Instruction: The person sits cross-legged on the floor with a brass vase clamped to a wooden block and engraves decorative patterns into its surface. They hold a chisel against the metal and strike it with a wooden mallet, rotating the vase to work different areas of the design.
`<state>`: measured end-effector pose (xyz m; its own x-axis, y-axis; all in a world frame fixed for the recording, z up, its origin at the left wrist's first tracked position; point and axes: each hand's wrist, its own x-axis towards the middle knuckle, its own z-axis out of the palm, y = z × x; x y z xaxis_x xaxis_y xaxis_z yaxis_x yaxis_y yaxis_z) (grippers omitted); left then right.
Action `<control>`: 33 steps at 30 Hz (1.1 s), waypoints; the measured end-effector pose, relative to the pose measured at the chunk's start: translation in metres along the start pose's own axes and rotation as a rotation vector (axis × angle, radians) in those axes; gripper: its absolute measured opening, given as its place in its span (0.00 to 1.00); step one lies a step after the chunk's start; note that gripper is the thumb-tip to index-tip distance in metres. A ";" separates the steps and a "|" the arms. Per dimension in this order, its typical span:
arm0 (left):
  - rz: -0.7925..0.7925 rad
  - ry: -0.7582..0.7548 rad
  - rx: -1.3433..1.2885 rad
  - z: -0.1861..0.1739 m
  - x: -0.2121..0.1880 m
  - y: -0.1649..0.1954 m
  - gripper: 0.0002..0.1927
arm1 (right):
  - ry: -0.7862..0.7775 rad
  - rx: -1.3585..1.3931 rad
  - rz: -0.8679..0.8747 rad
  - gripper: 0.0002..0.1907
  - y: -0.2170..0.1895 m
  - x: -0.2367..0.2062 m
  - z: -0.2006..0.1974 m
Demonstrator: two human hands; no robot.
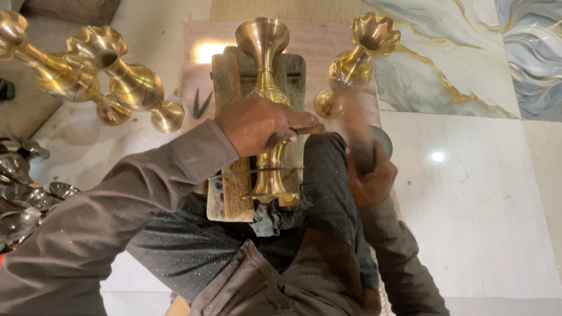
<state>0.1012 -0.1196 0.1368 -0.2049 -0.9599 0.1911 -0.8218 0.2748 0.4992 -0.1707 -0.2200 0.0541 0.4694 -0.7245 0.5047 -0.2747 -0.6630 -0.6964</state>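
- The fingers point(293, 124) of our left hand point(260, 124) are clenched over the middle of the brass vase point(267, 111), pressing it down on the wooden block point(227, 175); they also seem to pinch a small dark tool against the metal, though we cannot tell what it is.
- At far left, grey spoon-like metal pieces point(26, 196) lie in a heap on the floor, well apart from the work.
- Above them, finished brass vases point(117, 79) stand tilted against one another; in our judgement a jolt through the floor could tip them into each other.
- A pair of dark tweezers point(201, 104) lies just left of the block, near our left wrist; a sweep of the sleeve could knock it away.
- The vase in hand lies lengthwise on the block, mouth away from us, foot towards our lap, with a thin wire crossing its lower stem. It is round, so it could roll if our grip slackens.
- Our right hand point(370, 175) is closed on a mallet point(364, 143), blurred in motion, just right of the vase. A strike that lands off its mark could hit our left fingers or dent the brass.
- One more brass vase point(353, 64) stands on the cloth just beside the swing path; we judge it could be clipped and toppled.
- At right, marbled tiles point(451, 52) in white, grey and gold lie on the floor. We see no packages, labels or signs anywhere.
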 end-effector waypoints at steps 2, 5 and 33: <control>0.043 0.048 -0.069 -0.001 -0.002 -0.001 0.25 | 0.047 0.493 0.199 0.10 -0.004 0.000 0.000; -0.027 -0.047 0.087 -0.001 -0.001 -0.001 0.29 | -0.085 -0.258 -0.178 0.14 -0.005 0.005 -0.003; -0.031 -0.009 -0.035 0.002 -0.004 -0.004 0.23 | -0.031 -0.135 -0.087 0.14 -0.001 0.004 0.003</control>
<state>0.1050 -0.1167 0.1325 -0.1846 -0.9683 0.1680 -0.8089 0.2468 0.5336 -0.1662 -0.2220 0.0552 0.5213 -0.6584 0.5429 -0.3411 -0.7439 -0.5747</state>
